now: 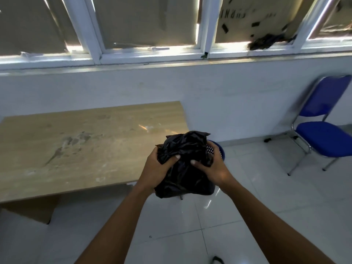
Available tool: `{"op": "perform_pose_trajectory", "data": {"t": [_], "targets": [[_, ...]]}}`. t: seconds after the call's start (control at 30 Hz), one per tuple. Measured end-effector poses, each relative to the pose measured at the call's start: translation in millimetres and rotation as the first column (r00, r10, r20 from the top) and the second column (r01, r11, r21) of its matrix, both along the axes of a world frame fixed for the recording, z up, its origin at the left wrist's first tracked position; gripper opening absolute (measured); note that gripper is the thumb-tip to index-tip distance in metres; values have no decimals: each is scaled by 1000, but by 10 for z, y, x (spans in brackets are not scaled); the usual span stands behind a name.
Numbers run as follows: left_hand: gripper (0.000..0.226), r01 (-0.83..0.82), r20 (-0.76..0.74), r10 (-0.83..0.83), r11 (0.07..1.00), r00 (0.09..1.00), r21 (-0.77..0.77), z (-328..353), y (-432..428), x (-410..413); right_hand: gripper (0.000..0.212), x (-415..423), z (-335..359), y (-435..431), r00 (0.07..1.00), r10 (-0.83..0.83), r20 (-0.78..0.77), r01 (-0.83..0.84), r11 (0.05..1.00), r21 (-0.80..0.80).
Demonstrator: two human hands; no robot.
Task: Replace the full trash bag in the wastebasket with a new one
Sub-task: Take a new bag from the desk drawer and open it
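Observation:
A crumpled black trash bag [185, 168] hangs in the air in front of me, bunched at the top and bulging below. My left hand [154, 166] grips its left side, thumb pressed into the plastic. My right hand [213, 165] grips the right side in the same way. Behind the bag and my right hand, a blue perforated wastebasket [219, 149] stands on the floor; only a strip of its rim and mesh wall shows, and its inside is hidden.
A stained wooden table [85, 147] stands to the left, its corner close to the bag. A blue folding chair [322, 134] is at the right by the white wall. White floor tiles [190, 235] lie below my arms. Covered windows run along the top.

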State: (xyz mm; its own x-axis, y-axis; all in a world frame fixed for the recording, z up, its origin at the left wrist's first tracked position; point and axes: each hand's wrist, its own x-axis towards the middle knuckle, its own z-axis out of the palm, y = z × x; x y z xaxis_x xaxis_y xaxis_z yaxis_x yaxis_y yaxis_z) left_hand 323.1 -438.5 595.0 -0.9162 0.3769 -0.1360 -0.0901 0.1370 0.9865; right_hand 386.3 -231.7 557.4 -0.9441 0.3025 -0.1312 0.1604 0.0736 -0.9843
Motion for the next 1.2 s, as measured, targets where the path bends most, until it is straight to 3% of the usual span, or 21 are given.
{"op": "perform_pose_trajectory", "data": {"t": [0.13, 0.3, 0.4, 0.5, 0.67, 0.83, 1.0, 1.07, 1.1, 1.17, 1.2], "targets": [[50, 11, -14, -10, 1000, 1000, 26, 136, 433, -128, 53, 45, 28, 763, 992, -109, -57, 111, 993, 35], [36, -101, -159, 101, 995, 982, 8, 219, 1196, -427, 33, 18, 10, 1772, 959, -273, -71, 280, 954, 108], [31, -226, -350, 198, 973, 916, -41, 240, 1657, -612, 24, 34, -44, 2243, 930, -365, -46, 367, 929, 52], [30, -357, -477, 330, 933, 815, 37, 325, 2099, -715, 14, 25, -78, 2567, 928, -373, -19, 373, 928, 7], [30, -476, -342, 505, 863, 792, 172, 414, 2662, -965, 4, -121, -351, 3027, 915, -384, 124, 390, 920, -25], [25, -424, -318, 482, 875, 817, 236, 408, 3139, -1278, 16, -334, -505, 3372, 943, -196, 268, 213, 976, -36], [23, -291, -281, 371, 912, 885, 288, 374, 3659, -1746, 66, -783, -484, 3790, 944, 30, 330, 1, 996, -92], [22, -197, -283, 281, 936, 917, 292, 395, 3856, -1906, 88, -1018, -461, 3955, 892, 118, 437, -211, 963, 170], [22, -152, -280, 236, 944, 930, 292, 408, 3955, -1989, 98, -1148, -463, 4039, 875, 112, 470, -301, 887, 349], [17, -60, -270, 140, 957, 953, 284, 407, 4133, -2161, 102, -1407, -389, 4178, 925, 47, 377, -277, 763, 584], [13, -12, -270, 90, 960, 959, 279, 396, 4216, -2261, 98, -1537, -329, 4216, 967, 22, 255, -181, 763, 621]]}}
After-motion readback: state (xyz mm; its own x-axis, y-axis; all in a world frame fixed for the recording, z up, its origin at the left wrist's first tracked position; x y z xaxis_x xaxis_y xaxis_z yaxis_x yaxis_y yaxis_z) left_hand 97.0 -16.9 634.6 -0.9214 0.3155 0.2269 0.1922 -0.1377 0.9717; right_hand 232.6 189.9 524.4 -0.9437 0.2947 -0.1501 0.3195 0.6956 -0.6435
